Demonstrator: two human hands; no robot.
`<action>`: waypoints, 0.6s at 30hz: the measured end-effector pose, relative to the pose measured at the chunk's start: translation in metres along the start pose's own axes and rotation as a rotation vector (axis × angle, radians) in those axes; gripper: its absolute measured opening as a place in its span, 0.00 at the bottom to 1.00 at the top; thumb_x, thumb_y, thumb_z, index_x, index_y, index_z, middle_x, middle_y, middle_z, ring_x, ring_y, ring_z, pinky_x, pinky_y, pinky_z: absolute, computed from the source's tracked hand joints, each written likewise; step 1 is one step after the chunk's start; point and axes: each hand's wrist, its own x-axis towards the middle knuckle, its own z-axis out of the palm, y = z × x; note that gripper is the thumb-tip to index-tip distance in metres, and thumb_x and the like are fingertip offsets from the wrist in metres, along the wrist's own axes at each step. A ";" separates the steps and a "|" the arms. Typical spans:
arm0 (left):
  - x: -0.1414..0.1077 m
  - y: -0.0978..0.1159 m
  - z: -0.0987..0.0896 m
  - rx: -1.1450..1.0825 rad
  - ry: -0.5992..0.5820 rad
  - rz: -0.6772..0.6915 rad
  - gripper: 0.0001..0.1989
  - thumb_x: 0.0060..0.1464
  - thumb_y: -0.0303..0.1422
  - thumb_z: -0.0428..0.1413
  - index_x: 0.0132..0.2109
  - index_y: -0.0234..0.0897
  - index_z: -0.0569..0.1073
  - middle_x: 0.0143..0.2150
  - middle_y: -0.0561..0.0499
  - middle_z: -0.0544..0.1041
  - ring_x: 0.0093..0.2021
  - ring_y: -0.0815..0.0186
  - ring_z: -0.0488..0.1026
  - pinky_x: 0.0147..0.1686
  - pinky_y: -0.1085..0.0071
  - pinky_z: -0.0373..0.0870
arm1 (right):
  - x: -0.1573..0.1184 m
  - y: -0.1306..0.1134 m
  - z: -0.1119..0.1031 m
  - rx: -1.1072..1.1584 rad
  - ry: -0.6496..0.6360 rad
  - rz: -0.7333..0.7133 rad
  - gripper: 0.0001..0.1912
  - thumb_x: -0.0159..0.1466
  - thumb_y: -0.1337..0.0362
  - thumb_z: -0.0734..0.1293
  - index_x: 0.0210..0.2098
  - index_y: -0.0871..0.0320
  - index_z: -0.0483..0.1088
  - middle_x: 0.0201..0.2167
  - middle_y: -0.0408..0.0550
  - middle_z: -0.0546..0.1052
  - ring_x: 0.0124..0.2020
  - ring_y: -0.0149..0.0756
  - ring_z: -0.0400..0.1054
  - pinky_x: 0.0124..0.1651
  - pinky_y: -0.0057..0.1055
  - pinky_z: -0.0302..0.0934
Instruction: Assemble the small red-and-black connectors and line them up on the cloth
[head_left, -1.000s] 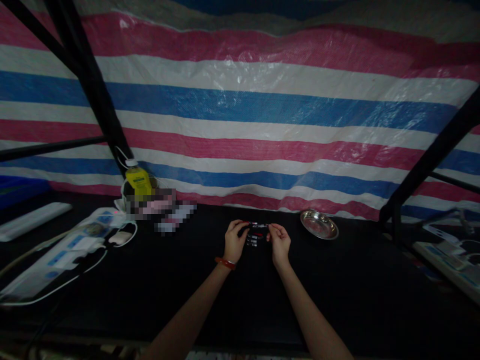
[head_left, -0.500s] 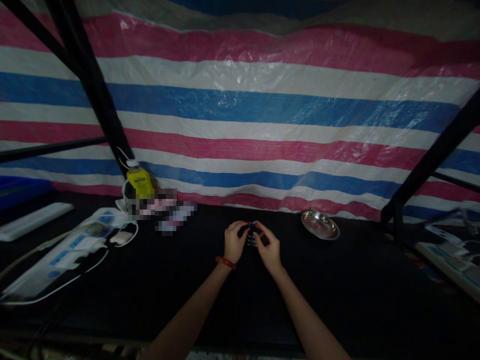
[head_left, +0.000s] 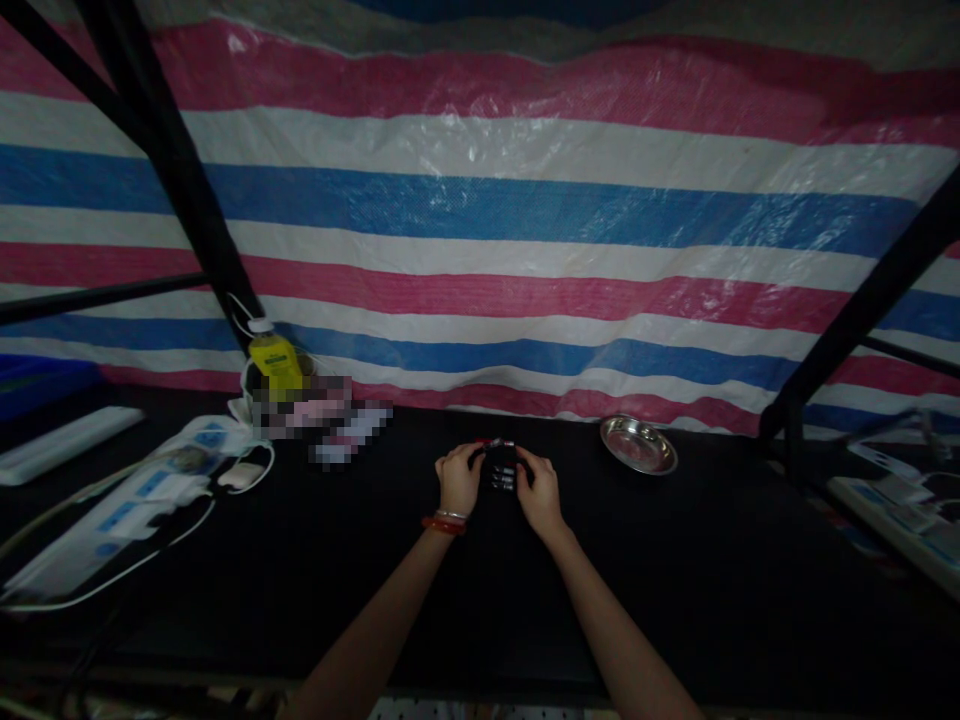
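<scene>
Your left hand and right hand sit close together on the dark table, near its far edge, with a cluster of small parts between them. The parts are tiny and dim: short dark pieces with silvery tips, lying side by side in a short stack. One longer piece with a red mark lies across the top of the cluster, just beyond your fingertips. Both hands are curled, fingers bent in toward the parts. Your fingertips touch or nearly touch them, but the light is too low to tell whether either hand really grips anything. A red bracelet circles your left wrist.

To the right of your hands, apart from them, a shallow metal dish rests on the table near the striped tarp that hangs behind. Far to the left stands a yellow bottle with a white cap, and nearer you on that side lies a white power strip with cables.
</scene>
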 end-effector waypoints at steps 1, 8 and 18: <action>0.000 -0.001 0.000 0.018 -0.009 -0.007 0.11 0.52 0.26 0.53 0.42 0.40 0.75 0.43 0.48 0.77 0.44 0.60 0.73 0.46 0.60 0.63 | 0.000 0.002 0.000 -0.030 -0.011 0.013 0.19 0.60 0.69 0.58 0.48 0.56 0.70 0.44 0.50 0.75 0.46 0.39 0.65 0.48 0.36 0.57; 0.002 -0.009 0.008 0.058 -0.079 -0.033 0.14 0.53 0.24 0.50 0.44 0.40 0.74 0.46 0.46 0.75 0.47 0.58 0.71 0.45 0.59 0.64 | -0.002 0.001 -0.001 -0.211 -0.066 0.074 0.14 0.58 0.70 0.61 0.39 0.53 0.76 0.43 0.50 0.75 0.47 0.42 0.64 0.47 0.36 0.56; 0.002 -0.024 0.024 0.025 -0.044 0.041 0.16 0.51 0.21 0.47 0.39 0.37 0.76 0.45 0.44 0.72 0.46 0.60 0.70 0.48 0.58 0.67 | 0.001 0.006 -0.002 -0.221 -0.018 0.088 0.15 0.57 0.74 0.61 0.36 0.56 0.77 0.40 0.53 0.75 0.43 0.42 0.65 0.45 0.35 0.57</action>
